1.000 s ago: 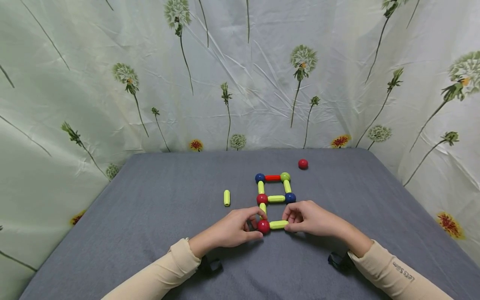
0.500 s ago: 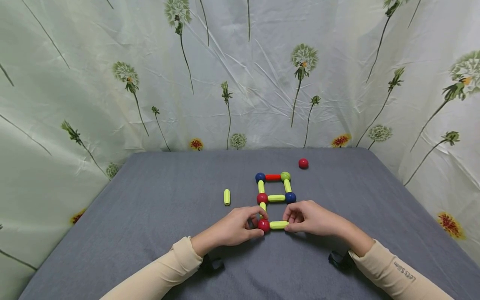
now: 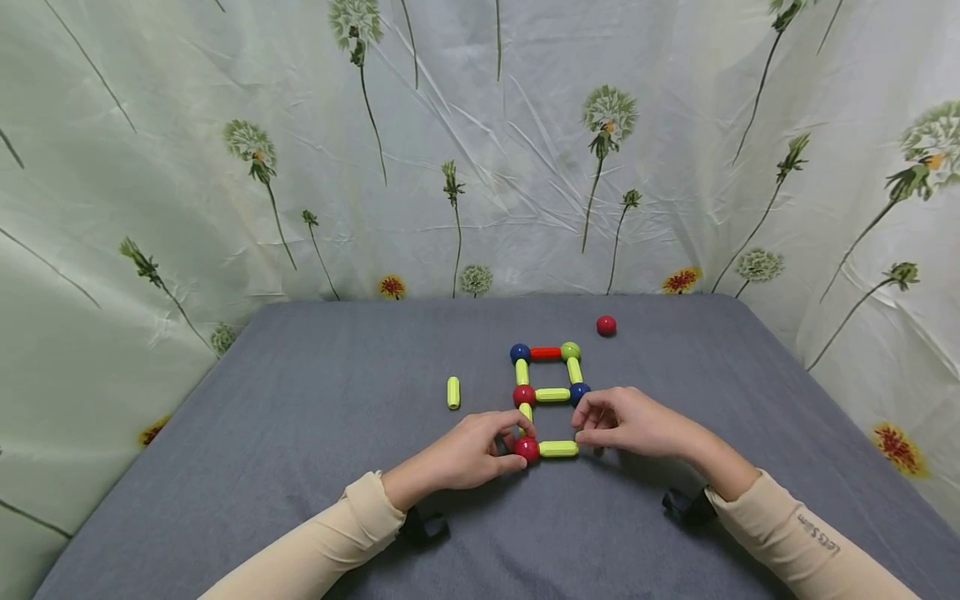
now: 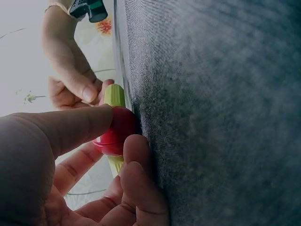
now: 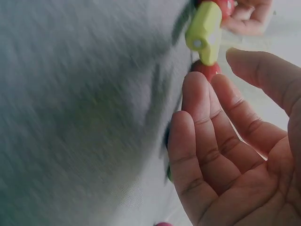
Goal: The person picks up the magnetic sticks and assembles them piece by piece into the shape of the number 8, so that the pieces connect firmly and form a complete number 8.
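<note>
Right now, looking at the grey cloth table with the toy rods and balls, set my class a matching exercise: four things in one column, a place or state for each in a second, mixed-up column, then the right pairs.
Things
1. Loose red plastic ball
2. Loose yellow-green plastic rod
3. Short red plastic rod
4. Near red plastic ball

Places or states
A. Pinched by the left hand
B. Alone, left of the linked frame
C. Joins the blue and green balls at the far side
D. Alone, beyond the frame, towards the right

Pairs: 1-D, 2-B, 3-C, 4-A

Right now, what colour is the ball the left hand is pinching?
Red: the ball held by the left hand shows best in the head view.
</note>
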The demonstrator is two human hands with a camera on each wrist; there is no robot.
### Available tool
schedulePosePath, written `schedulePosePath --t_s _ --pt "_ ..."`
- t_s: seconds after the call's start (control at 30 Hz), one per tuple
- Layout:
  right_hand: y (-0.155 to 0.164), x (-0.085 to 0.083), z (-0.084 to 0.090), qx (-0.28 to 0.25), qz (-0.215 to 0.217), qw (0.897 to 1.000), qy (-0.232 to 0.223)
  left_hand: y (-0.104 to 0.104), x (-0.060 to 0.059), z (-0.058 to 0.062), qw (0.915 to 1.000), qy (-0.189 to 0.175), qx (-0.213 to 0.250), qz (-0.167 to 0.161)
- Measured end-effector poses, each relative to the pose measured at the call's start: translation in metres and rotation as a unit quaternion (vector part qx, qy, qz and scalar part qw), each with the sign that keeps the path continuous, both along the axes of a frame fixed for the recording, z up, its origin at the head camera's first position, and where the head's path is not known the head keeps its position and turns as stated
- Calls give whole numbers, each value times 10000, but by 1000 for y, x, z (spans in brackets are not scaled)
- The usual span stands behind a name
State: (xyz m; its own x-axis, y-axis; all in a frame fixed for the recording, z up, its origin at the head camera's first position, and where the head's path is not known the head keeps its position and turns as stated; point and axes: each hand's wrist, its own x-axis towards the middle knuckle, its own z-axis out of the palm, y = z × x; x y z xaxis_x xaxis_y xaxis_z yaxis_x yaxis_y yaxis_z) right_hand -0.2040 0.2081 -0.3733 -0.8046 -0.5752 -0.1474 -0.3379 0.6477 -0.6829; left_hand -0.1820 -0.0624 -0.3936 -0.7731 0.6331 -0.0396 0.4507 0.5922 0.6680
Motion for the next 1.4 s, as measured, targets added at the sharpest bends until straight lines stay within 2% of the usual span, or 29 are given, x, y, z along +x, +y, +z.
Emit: schedulePosePath --t_s 0.3,0.5,0.8,1.13,1.4 --pt "14 -19 8 -54 -582 9978 325 -2 -2 -2 10000 3 -16 -18" --pt "28 -38 8 75 -1117 9903 826 -2 -2 -3 10000 19 -6 -36" --pt "49 -68 2 352 -1683 9787 1123 -2 -2 -2 10000 -27 -5 -28" --pt "54 -92 2 838 -1831 9713 1269 -3 -2 -1 10000 -41 -15 -22" --pt "51 -108 2 1177 -1819 9688 1204 -4 -3 -3 10000 -28 -22 -17"
